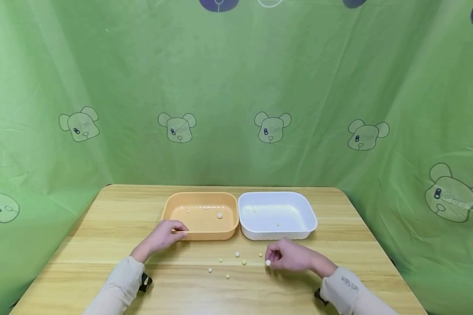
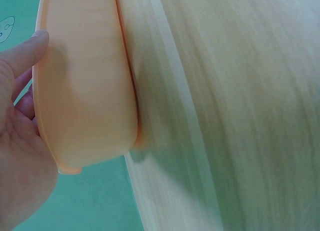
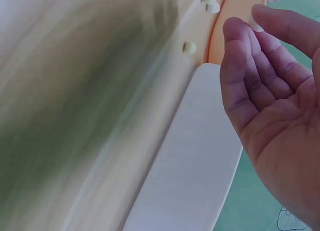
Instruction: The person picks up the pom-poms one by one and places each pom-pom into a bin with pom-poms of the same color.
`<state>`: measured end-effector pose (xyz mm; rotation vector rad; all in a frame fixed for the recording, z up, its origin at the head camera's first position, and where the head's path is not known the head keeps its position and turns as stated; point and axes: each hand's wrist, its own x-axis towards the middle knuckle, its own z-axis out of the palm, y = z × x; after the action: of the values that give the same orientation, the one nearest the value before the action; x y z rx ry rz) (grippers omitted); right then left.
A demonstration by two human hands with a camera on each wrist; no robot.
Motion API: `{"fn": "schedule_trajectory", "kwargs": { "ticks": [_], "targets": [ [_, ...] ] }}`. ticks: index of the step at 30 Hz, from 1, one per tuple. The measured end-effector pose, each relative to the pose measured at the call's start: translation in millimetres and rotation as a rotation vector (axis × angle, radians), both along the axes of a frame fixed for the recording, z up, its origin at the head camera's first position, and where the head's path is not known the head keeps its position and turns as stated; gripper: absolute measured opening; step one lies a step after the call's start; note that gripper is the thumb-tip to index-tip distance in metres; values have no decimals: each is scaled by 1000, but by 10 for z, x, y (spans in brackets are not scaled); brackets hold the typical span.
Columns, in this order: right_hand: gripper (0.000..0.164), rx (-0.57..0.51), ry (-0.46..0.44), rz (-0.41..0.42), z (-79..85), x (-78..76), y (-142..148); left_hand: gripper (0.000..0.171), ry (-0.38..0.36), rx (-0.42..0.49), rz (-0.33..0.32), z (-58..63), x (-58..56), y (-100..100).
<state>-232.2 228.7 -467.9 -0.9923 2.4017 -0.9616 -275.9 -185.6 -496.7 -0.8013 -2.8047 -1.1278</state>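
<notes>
My left hand (image 1: 164, 236) grips the near left rim of an orange plastic tub (image 1: 213, 236); in the left wrist view the thumb (image 2: 32, 51) lies over the outer side of its edge. My right hand (image 1: 293, 256) pinches a small white ball (image 1: 268, 263) between thumb and fingertips, low over the table in front of a white tub (image 1: 277, 235). In the right wrist view that ball is mostly hidden by the fingers. Inside the orange tub lie small white balls, the largest a white ball (image 1: 219, 215). The white tub holds two small yellow balls, one being a yellow ball (image 1: 277, 224).
Several loose balls lie on the wooden table (image 1: 173, 280) between my hands, among them a white ball (image 1: 237, 254) and a yellow ball (image 1: 244, 262). The tubs stand side by side near the far edge. A green curtain (image 1: 224, 153) with bear prints hangs around the table.
</notes>
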Motion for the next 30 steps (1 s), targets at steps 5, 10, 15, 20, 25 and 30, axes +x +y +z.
{"fn": "schedule_trajectory", "kwargs": {
  "ticks": [5, 10, 15, 20, 25, 30],
  "targets": [
    [6, -2, 28, 5, 63, -44, -21, 7, 14, -11, -2, 9, -4, -4],
    [7, -13, 80, 7, 138, -70, -35, 6, 9, -9, -5, 28, 6, -2],
    [8, -39, 96, -14, 203, -89, -57, 6, -7, -1, -9, 33, 10, -1],
    [10, -51, 90, -56, 348, -59, -137, 6, -6, 0, -4, 18, 7, 1],
    [11, -51, 105, -85, 395, -79, -198, 5, -9, 3, 1, 20, 11, 5],
    [10, -77, 106, -92, 270, -217, -171, 5, -12, 11, 5, 17, 13, 10]
  ]
}}
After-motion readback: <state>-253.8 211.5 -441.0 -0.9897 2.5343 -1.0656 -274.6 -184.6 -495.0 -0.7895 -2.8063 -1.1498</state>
